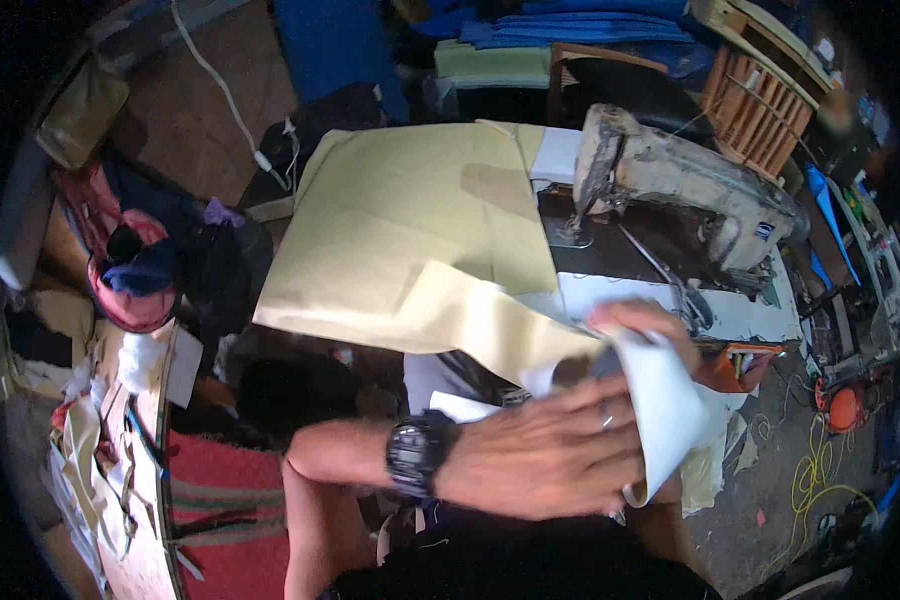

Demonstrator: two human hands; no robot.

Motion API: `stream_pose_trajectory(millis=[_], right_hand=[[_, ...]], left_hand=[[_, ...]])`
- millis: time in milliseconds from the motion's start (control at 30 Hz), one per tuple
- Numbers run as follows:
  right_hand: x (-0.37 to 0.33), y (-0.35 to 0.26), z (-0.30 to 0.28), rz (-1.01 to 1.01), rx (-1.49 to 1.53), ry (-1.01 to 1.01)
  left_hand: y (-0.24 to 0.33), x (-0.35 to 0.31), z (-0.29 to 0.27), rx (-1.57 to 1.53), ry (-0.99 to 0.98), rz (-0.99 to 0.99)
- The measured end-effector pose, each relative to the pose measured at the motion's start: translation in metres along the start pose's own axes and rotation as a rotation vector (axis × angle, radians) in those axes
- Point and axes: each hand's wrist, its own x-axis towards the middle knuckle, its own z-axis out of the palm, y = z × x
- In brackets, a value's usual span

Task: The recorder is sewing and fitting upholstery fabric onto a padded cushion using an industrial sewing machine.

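Note:
A long cream strip (505,335) of sheet material, white on its other side, runs from the large panel toward my hands and curls up at its right end. My left hand (545,455), with a black watch on the wrist, is closed on the curled part. My right hand (660,325), blurred, is closed around the strip's far edge, partly hidden behind the white face. Behind my hands, a large cream panel (410,220) lies flat on the worktable, its right edge near the sewing machine (685,185). What lies between my palms is hidden.
Scissors (670,270) lie below the sewing machine's arm. An orange pouch (740,367) hangs at the table's right edge. Yellow cord (815,470) is strewn on the floor at right. On the left are a board with scraps (135,450) and a red striped cloth (225,510).

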Motion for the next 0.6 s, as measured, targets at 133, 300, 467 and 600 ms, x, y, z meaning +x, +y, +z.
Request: stream_pose_trajectory(millis=[133,300,467,600], right_hand=[[-0.001,-0.061,-0.022,0.039,0.135,0.494],[0.01,-0.093,-0.025,-0.01,0.088,0.418],[0.005,-0.109,-0.011,-0.012,-0.218,0.338],[0.012,-0.133,-0.015,0.034,-0.046,0.435]], left_hand=[[-0.038,-0.046,-0.032,-0.563,-0.061,-0.238],[-0.215,-0.073,-0.009,0.388,0.221,-1.008],[-0.298,-0.088,0.035,0.891,-0.023,-1.096],[-0.323,-0.087,0.025,0.634,-0.003,-1.238]])
